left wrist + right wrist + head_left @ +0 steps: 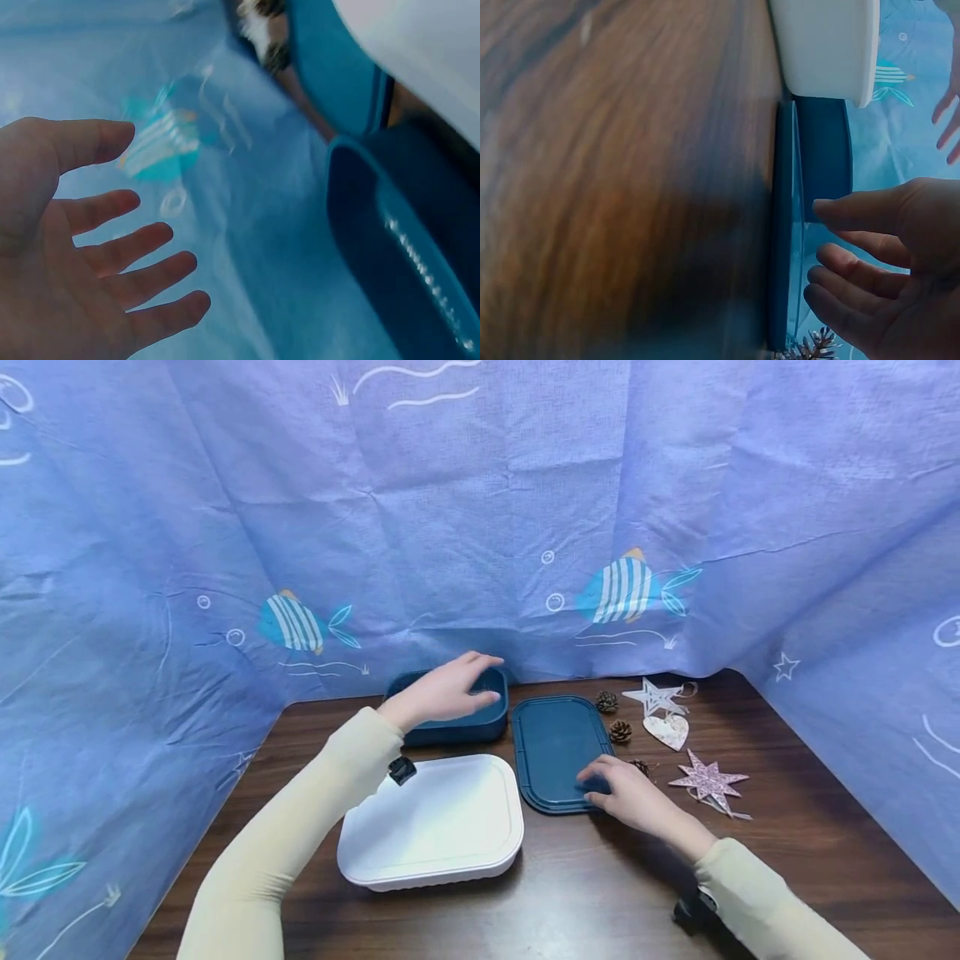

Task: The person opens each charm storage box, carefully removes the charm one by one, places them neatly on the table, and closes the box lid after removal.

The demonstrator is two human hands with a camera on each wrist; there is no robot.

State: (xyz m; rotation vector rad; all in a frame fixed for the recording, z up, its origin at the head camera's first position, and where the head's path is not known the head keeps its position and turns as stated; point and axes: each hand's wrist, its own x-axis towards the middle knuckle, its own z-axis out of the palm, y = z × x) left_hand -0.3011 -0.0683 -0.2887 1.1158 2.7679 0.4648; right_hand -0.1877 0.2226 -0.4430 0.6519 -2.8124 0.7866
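My left hand (pixel 448 689) hovers over the dark blue open box (pixel 457 733) at the back of the table, fingers spread and nothing in them. In the left wrist view the hand (pixel 97 240) shows its bare palm beside the box's rim (pixel 420 262). A flat dark blue lid (pixel 562 752) lies on the table to the right of the box. Over the lid's near right corner is my right hand (pixel 630 793), fingers loosely bent and holding nothing. From the right wrist, its fingertips appear close to the lid's edge (pixel 786 225).
A white lidded box (pixel 435 822) stands in front of the blue box. Right of the lid lie several pinecones (pixel 620 731), a white star (pixel 654 697), a heart ornament (pixel 666 731) and a pink glitter star (pixel 708 778). A blue fish-print cloth (pixel 480 527) hangs behind the table.
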